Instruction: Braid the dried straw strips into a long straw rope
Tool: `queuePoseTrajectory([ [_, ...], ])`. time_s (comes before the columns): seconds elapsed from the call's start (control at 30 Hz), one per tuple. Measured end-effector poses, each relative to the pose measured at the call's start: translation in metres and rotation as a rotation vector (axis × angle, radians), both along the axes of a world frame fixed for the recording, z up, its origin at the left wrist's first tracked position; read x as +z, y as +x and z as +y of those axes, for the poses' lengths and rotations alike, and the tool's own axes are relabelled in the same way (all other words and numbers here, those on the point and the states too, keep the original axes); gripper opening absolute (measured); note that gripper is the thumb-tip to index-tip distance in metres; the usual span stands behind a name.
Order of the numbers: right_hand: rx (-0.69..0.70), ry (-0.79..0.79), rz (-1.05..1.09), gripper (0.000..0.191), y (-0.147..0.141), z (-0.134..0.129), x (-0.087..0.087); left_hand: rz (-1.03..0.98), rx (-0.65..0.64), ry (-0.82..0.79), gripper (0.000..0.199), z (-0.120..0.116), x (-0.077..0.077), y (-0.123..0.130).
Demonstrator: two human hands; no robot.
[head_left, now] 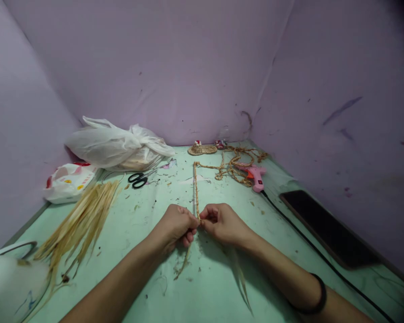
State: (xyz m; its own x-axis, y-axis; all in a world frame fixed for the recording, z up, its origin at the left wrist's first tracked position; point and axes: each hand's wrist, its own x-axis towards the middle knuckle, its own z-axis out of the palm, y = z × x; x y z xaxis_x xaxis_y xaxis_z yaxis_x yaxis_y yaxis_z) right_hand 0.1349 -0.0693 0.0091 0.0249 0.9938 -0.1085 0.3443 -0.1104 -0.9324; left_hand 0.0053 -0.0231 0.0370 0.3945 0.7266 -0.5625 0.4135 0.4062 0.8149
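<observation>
A thin braided cord [196, 188] of tan plant fibre runs down the middle of the table to my fingers. My left hand [180, 225] pinches the near end of the braid, with the other fingers curled. Close beside it, my right hand [222, 223] also pinches at that end, thumb against forefinger. A loose strand [183, 264] hangs below my left hand, and a pale fibre strip [240, 280] trails under my right wrist. The braid's far end bends right and joins a tangled pile of cord [237, 163].
Dry fibre strips [84, 215] and black-handled scissors [138, 179] lie left, before a white plastic bag [117, 143]. A woven slipper-shaped piece [202, 149] sits at the back. To the right are a pink glue gun [256, 176], its cable [296, 226] and a dark phone [326, 229].
</observation>
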Motion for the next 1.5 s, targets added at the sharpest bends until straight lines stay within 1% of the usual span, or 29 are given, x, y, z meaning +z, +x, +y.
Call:
queuePoseTrajectory([
  [0.07,0.022,0.088,-0.143,0.01,-0.001,-0.003,0.002,0.02,0.0,0.031,0.007,-0.001,0.0,0.001],
  [0.1,0.028,0.106,-0.202,0.011,-0.001,-0.004,0.004,0.032,0.0,0.044,0.007,-0.001,0.0,0.002],
  [0.2,-0.02,0.099,-0.362,0.011,-0.003,-0.01,0.014,0.069,0.0,0.068,0.009,-0.002,0.0,0.002],
  [0.3,-0.054,0.07,-0.48,0.012,-0.007,-0.017,0.025,0.08,0.001,0.053,0.008,-0.002,0.0,0.002],
  [0.37,-0.006,0.071,-0.511,0.015,-0.012,-0.022,0.029,0.058,0.002,0.035,0.007,-0.002,0.0,0.001],
  [0.43,0.071,0.094,-0.53,0.018,-0.019,-0.027,0.03,0.015,-0.011,0.013,0.006,-0.002,0.001,-0.001],
  [0.53,0.145,0.154,-0.584,0.022,-0.029,-0.032,0.026,-0.044,-0.073,0.014,0.006,0.001,0.0,-0.005],
  [0.63,0.181,0.16,-0.654,0.02,-0.03,-0.033,0.027,-0.026,-0.128,0.037,0.007,0.006,-0.003,-0.008],
  [0.7,0.22,0.109,-0.62,0.017,-0.023,-0.03,0.03,-0.023,-0.136,0.035,0.005,0.01,-0.005,-0.01],
  [0.73,0.215,0.076,-0.562,0.017,-0.017,-0.027,0.032,-0.036,-0.134,0.03,0.005,0.011,-0.006,-0.01],
  [0.77,0.181,0.044,-0.486,0.019,-0.01,-0.023,0.034,-0.054,-0.128,0.024,0.005,0.012,-0.006,-0.01],
  [0.83,0.014,-0.004,-0.33,0.027,0.003,-0.016,0.035,-0.087,-0.124,0.016,0.007,0.012,-0.005,-0.011],
  [0.87,-0.071,-0.022,-0.268,0.028,0.008,-0.012,0.035,-0.096,-0.128,0.013,0.007,0.012,-0.004,-0.011],
  [0.9,-0.114,-0.054,-0.214,0.028,0.012,-0.009,0.034,-0.101,-0.133,0.01,0.007,0.011,-0.004,-0.011],
  [0.93,-0.106,-0.109,-0.159,0.027,0.014,-0.008,0.033,-0.104,-0.137,0.008,0.007,0.011,-0.004,-0.011],
  [1.03,0.099,-0.267,-0.017,0.024,0.01,-0.008,0.028,-0.1,-0.154,0.005,0.006,0.011,-0.005,-0.012],
  [1.1,0.197,-0.297,0.011,0.024,0.005,-0.012,0.027,-0.085,-0.167,0.005,0.006,0.011,-0.006,-0.012],
  [1.27,0.314,-0.356,-0.021,0.016,0.005,-0.019,0.031,-0.102,-0.159,0.002,0.004,0.011,-0.008,-0.011],
  [1.4,0.383,-0.409,-0.017,0.017,0.016,-0.017,0.036,-0.124,-0.147,-0.008,0.004,0.011,-0.006,-0.011],
  [1.43,0.377,-0.411,0.003,0.016,0.018,-0.016,0.036,-0.12,-0.139,-0.013,0.004,0.011,-0.006,-0.011],
  [1.47,0.335,-0.395,0.031,0.015,0.02,-0.014,0.036,-0.116,-0.131,-0.018,0.004,0.011,-0.006,-0.011],
  [1.5,0.256,-0.364,0.067,0.017,0.02,-0.013,0.035,-0.114,-0.123,-0.021,0.004,0.011,-0.006,-0.012],
])
